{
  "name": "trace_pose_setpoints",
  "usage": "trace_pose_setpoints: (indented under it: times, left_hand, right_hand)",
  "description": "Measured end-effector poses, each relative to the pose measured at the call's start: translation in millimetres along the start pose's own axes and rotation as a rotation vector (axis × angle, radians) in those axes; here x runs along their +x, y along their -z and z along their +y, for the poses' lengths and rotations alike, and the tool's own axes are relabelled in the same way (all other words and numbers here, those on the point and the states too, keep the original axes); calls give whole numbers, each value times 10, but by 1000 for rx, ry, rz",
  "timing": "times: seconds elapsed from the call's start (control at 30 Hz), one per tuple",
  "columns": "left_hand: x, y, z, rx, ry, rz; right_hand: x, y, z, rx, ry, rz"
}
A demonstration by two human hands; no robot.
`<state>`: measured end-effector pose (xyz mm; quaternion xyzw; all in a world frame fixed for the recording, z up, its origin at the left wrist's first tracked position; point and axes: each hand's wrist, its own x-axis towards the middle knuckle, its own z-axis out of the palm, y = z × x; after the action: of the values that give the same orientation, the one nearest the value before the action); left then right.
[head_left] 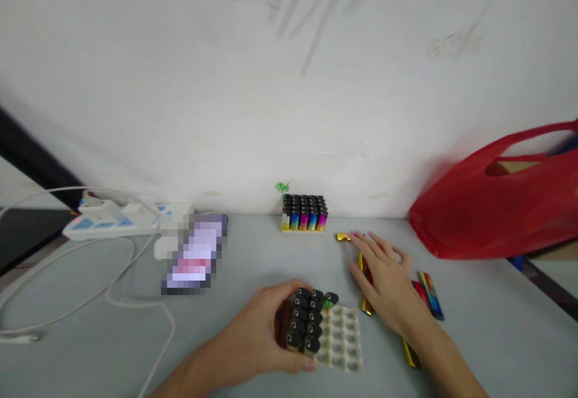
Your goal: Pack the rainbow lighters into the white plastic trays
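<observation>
Black-topped lighters (300, 314), cupped within left hand (250, 341)

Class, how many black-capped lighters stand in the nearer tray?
11 lighters show in the tray: five in the leftmost column, five in the next, one at the far end of the third. The left hand wraps the left side, so others may be hidden.

hands (259, 335) (389, 283): 2 | held tray (338, 338): 1 | its lighters (315, 317): 11 | bag (501, 205): 1
</observation>
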<state>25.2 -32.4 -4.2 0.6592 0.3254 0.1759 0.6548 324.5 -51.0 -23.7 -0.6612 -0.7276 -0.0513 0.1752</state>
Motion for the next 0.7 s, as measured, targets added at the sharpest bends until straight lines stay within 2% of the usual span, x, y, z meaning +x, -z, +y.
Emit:
trace_pose_setpoints:
  times: [0.17,0.3,0.7]
  left_hand:
    - [-2,13,19,45,-14,4]
    - [1,12,18,59,-15,7]
    - [1,14,-6,30,-3,1]
  right_hand:
    - [28,123,-107,147,128,-59]
    - [29,167,-216,227,176,-88]
    - [4,83,-222,165,158,-74]
